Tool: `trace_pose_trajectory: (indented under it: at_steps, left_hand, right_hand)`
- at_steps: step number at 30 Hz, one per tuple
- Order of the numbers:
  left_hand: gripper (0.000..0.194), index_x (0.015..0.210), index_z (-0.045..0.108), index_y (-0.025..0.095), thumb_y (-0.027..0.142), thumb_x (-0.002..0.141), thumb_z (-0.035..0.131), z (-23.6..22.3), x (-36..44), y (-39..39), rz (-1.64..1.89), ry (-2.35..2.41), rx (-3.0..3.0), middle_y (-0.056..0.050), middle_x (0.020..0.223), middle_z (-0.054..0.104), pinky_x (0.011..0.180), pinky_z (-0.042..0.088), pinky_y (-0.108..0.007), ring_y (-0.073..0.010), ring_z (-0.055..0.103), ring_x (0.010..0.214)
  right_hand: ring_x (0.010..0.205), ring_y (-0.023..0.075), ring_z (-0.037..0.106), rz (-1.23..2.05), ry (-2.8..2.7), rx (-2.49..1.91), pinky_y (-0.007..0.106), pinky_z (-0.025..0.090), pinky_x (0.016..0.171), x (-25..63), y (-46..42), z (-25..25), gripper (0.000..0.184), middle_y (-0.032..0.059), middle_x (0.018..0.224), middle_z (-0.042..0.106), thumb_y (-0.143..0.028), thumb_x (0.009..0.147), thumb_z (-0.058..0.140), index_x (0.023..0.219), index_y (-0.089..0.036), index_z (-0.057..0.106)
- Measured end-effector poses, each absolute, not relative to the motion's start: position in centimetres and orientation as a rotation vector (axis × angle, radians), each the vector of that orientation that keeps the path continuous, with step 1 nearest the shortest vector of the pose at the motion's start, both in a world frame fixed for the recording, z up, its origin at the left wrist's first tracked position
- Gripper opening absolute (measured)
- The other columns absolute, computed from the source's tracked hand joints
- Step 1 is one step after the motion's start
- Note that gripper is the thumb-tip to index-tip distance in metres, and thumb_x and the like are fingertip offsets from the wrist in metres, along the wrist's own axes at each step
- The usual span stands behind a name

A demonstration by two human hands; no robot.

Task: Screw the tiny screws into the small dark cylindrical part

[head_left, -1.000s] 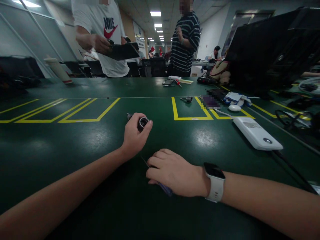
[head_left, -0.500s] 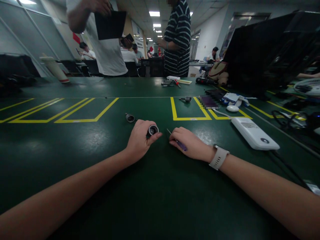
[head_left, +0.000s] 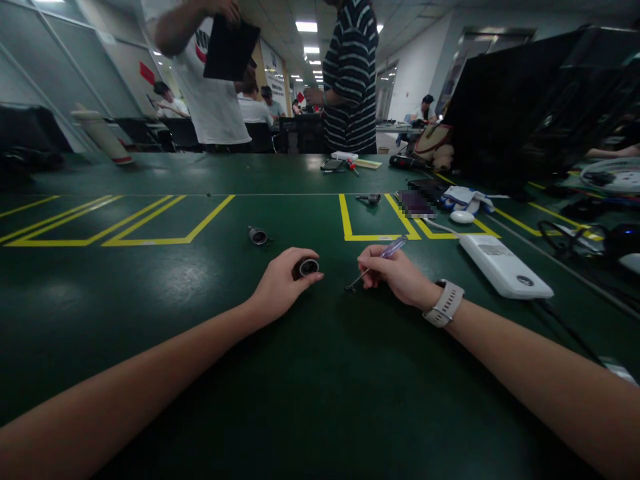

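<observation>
My left hand (head_left: 283, 280) is closed round a dark cylindrical part (head_left: 309, 267) whose open, ringed end faces me. In my right hand (head_left: 395, 273) a screwdriver (head_left: 393, 247) is pinched like a pen, its translucent purple handle up and its thin shaft slanting down to the left. At the tip, small dark pieces (head_left: 351, 289) show on or just above the green table (head_left: 320, 387); too small to name. Beyond my left hand lies a grey-black cone-shaped part (head_left: 258, 235). A similar part (head_left: 371, 199) rests inside a yellow taped box farther off.
To the right are a white power bank (head_left: 505, 265) with cables, a white mouse-like object (head_left: 463, 217), gloves (head_left: 467, 199) and a big black case (head_left: 525, 113). A tumbler (head_left: 103, 137) stands far left. Two people stand across the table, one holding a dark tablet-like board (head_left: 231, 48).
My right hand has moved up and right, and the screwdriver has turned from handle down to handle up. My left hand has shifted right with the cylindrical part, exposing the cone-shaped one.
</observation>
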State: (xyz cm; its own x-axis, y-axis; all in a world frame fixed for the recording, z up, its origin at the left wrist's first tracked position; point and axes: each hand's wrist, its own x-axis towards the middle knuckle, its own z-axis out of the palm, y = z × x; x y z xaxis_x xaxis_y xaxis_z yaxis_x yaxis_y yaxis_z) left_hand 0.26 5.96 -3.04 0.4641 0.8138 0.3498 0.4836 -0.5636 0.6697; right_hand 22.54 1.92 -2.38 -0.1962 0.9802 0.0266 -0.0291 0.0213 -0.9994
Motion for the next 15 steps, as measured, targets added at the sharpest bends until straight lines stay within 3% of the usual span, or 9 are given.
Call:
trace_pose_trajectory:
  at_steps: [7, 15]
  left_hand:
    - [0.042, 0.108, 0.057, 0.020, 0.005, 0.069, 0.063, -2.4, 0.9, 5.3, 0.842, 1.039, 1.622, -0.008, 0.105, 0.067, 0.089, 0.050, -0.042, -0.0214, 0.063, 0.099]
    - [0.045, 0.110, 0.057, 0.020, 0.002, 0.070, 0.062, -2.4, 1.1, 5.2, 0.871, 1.012, 1.546, -0.007, 0.104, 0.069, 0.089, 0.051, -0.043, -0.0216, 0.064, 0.099]
  right_hand:
    - [0.040, 0.0075, 0.049, 1.285, -1.341, -1.120, 0.021, 0.035, 0.043, 23.0, 2.1, -2.7, 0.024, -0.0059, 0.044, 0.050, -0.029, 0.079, 0.054, 0.058, -0.017, 0.050]
    - [0.043, 0.0074, 0.050, 1.234, -1.414, -1.199, 0.020, 0.036, 0.043, 22.4, 1.7, -2.1, 0.024, -0.0049, 0.047, 0.052, -0.032, 0.079, 0.056, 0.061, -0.017, 0.051]
